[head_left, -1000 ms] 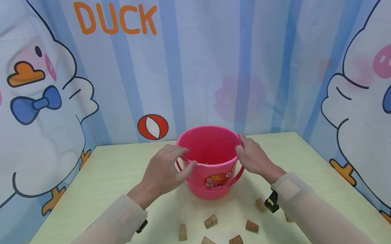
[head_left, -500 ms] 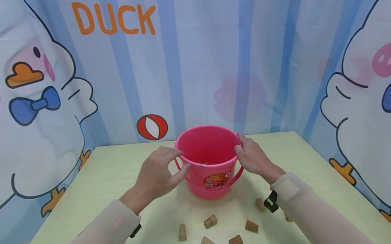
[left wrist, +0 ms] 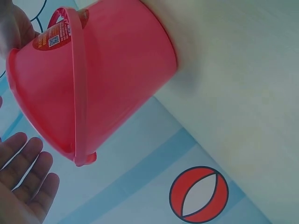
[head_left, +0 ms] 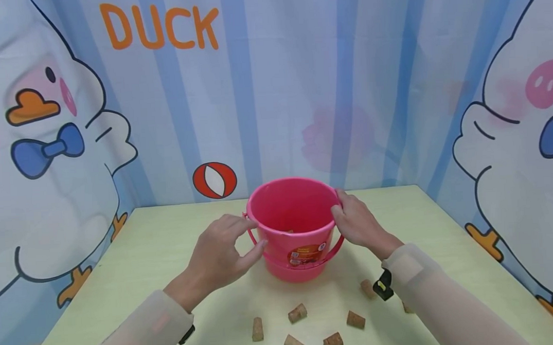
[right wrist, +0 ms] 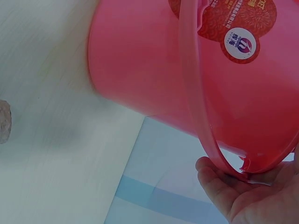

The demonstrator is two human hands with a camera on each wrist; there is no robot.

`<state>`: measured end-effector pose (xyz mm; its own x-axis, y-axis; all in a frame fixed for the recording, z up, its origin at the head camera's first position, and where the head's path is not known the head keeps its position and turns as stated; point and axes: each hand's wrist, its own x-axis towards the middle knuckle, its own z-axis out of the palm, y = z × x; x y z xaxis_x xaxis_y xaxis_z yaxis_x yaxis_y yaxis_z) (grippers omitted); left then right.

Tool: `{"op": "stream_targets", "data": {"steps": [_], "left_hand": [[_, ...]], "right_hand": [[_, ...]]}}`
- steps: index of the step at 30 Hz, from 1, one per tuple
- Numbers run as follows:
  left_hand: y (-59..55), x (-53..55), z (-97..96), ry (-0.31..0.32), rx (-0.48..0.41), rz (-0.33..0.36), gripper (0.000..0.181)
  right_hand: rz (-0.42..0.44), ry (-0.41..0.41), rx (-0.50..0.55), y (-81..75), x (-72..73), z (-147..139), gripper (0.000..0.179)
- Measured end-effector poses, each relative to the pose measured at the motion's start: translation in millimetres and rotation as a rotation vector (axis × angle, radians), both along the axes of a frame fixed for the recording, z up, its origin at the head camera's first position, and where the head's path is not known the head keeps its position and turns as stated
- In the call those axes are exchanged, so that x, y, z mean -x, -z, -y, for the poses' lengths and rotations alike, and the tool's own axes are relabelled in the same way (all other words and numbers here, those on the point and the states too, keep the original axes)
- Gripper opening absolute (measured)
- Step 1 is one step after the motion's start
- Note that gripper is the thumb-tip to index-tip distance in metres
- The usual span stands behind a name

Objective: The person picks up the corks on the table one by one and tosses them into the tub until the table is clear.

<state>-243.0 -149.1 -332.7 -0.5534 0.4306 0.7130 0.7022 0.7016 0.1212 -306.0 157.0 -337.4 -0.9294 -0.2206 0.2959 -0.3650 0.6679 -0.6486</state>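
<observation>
A pink bucket point(head_left: 277, 247) stands upright on the table, its handle point(head_left: 337, 248) hanging down across the front below a red label. My right hand point(head_left: 361, 217) grips the right side of the rim, thumb on the near side; the right wrist view has its fingers point(right wrist: 219, 182) curled by the handle's hinge. At the left rim, my left hand point(head_left: 217, 255) holds nothing. Seen from the left wrist, its fingers point(left wrist: 35, 172) are straight and apart from the bucket wall. A small yellowish bit shows inside the bucket; most of its bottom is hidden.
Several corks lie on the pale yellow table point(head_left: 168, 239) in front of the bucket, among them one cork point(head_left: 297, 313) nearest it and another cork point(head_left: 367, 289) by my right wrist. A printed curtain point(head_left: 282, 90) closes off the back and sides.
My left hand has drawn back from the rim, down and to the left, uncovering the handle's left hinge. The right hand and the bucket have hardly moved.
</observation>
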Motion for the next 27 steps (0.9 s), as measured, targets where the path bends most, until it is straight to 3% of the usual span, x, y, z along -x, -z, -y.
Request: {"op": "stream_targets", "data": {"steps": [16, 27], "left_hand": [[8.3, -5.4, 6.1, -0.02, 0.018, 0.021, 0.03], [13.2, -9.4, 9.2, -0.038, 0.042, 0.062, 0.034]], "right_hand": [[-0.008, -0.016, 0.007, 0.0, 0.6, -0.4, 0.049], [0.004, -0.003, 0.009, -1.1, -1.2, 0.3, 0.05]]}}
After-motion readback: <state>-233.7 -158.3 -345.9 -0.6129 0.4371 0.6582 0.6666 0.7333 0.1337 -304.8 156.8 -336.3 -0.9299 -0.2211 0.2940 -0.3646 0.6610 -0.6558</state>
